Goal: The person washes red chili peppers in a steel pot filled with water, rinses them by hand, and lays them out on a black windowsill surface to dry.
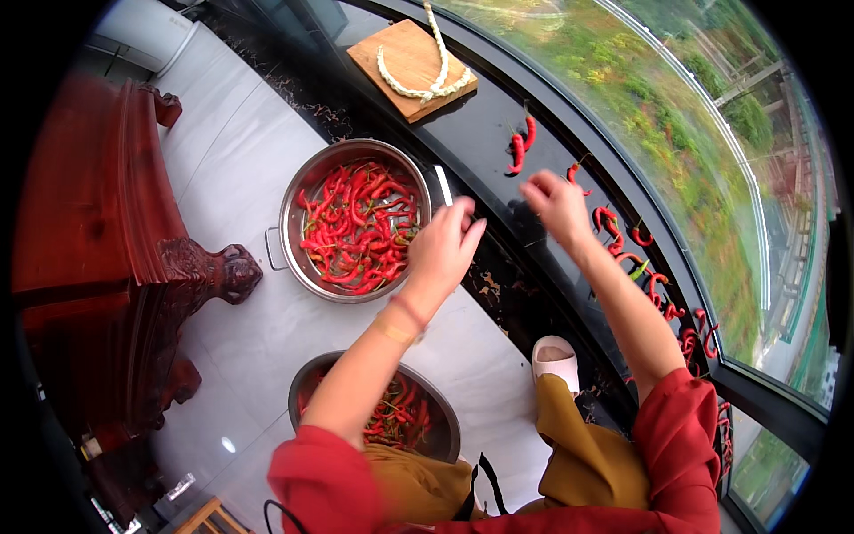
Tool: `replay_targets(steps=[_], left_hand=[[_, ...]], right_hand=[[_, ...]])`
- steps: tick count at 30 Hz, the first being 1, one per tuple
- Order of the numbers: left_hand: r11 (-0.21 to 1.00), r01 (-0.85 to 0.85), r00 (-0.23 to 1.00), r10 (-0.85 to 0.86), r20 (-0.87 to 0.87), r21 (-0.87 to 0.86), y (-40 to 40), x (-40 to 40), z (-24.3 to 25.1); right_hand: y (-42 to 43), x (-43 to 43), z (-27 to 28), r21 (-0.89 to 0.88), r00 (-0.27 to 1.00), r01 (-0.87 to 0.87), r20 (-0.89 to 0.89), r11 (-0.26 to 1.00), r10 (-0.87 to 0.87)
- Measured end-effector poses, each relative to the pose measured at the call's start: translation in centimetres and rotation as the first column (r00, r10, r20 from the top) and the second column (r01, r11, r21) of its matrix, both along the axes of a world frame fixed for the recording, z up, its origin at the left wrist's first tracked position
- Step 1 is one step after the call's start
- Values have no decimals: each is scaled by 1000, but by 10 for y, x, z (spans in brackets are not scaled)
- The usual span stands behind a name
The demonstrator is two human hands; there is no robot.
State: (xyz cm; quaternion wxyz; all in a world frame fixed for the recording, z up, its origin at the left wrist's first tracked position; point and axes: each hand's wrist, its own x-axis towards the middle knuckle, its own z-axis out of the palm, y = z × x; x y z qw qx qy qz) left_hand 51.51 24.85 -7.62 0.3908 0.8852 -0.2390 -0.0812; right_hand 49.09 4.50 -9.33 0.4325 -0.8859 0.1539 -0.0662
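Note:
My left hand [444,240] is over the right rim of a round steel pot [288,220] that holds many red chili peppers [357,200]. A pale handle-like strip [443,185] shows just above its fingers; whether they grip anything is unclear. My right hand [550,200] hovers over the black stone window ledge [490,150], its fingertips drawn together, with no pepper visible in them. Two red peppers [518,152] lie on the ledge just beyond it, and more red peppers [607,223] and a green one [638,270] lie along the window.
A wooden board [400,57] with a braided pale cord [437,87] rests on the ledge. A second metal basin [454,420] of peppers stands on the tiled floor by my legs. Carved dark-red wooden furniture [140,200] is at left. My slippered foot [555,360] stands beside the ledge.

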Motion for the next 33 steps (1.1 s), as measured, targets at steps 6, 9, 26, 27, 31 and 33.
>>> replay_targets(steps=[6,9,26,27,31,33], left_hand=[[559,755,614,-786,-72,343,147,-105,-28],[517,713,660,-723,-205,474,180,-108,-28],[898,-34,998,55,-36,439,269,-58,-7],[941,-35,997,54,-48,336,241,-60,-17],[862,88,994,-42,-102,498,152,-73,-60],[733,98,995,-82,-56,673,118,-83,-68]], right_hand=[[92,-35,-29,-306,734,-638,36,707,678],[131,-23,-32,-272,626,-770,-151,577,765],[158,-167,-36,-182,495,-868,-243,462,834],[158,-177,-31,-110,424,-905,-319,411,848],[147,-175,-24,50,479,-862,-244,504,843],[133,-154,-31,-203,659,-748,-115,632,743]])
